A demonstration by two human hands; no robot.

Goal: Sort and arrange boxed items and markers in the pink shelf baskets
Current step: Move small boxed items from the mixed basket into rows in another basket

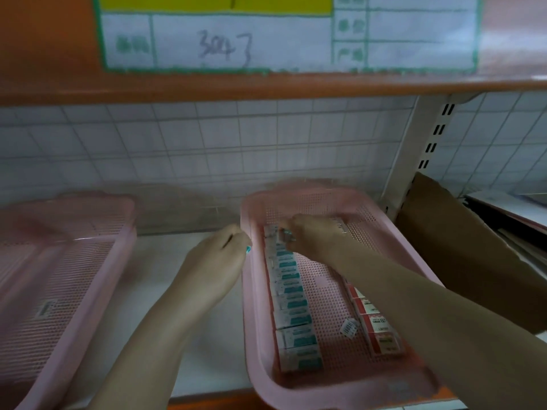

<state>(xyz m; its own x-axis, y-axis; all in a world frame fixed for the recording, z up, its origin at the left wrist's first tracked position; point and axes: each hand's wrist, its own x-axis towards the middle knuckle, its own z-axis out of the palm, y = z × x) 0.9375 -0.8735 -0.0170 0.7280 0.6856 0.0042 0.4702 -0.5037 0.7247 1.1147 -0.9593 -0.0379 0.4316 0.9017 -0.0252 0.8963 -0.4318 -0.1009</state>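
A pink perforated basket (322,389) stands on the white shelf at centre right. Along its left wall runs a row of several white boxes with teal labels (291,306). Several red-and-white boxes (374,321) lie along its right side, partly under my right forearm. My right hand (305,235) reaches into the far end of the basket and pinches a small box at the top of the teal row. My left hand (220,255) grips the basket's left rim with curled fingers. A second pink basket (97,261) sits at the left and looks nearly empty.
An orange shelf edge (266,87) with a large paper label hangs overhead. A slotted metal upright (414,161) rises behind the basket. Brown cardboard (461,247) leans at the right. A small loose barcode tag (349,328) lies on the basket floor.
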